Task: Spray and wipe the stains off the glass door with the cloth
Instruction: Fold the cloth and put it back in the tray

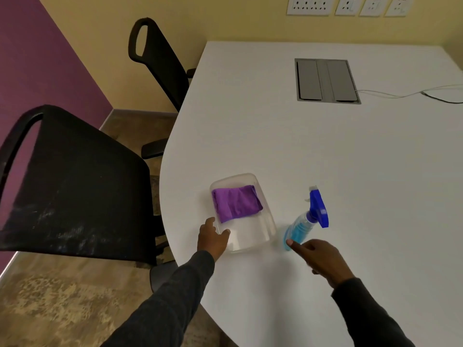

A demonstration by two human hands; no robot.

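Observation:
A folded purple cloth (236,203) lies in a clear plastic tray (260,234) near the white table's front left edge. My left hand (211,237) is at the tray's near left corner, its fingers spread and touching the rim. A spray bottle (304,222) with blue liquid and a blue trigger head stands just right of the tray. My right hand (319,259) reaches toward the bottle's base, the thumb tip touching it and the fingers loose. No glass door is in view.
The white table (325,151) has a grey cable hatch (325,81) at the back and cables (413,93) trailing right. Two black mesh chairs (75,191) (157,61) stand along the left edge. Wall sockets (348,6) sit above on the yellow wall.

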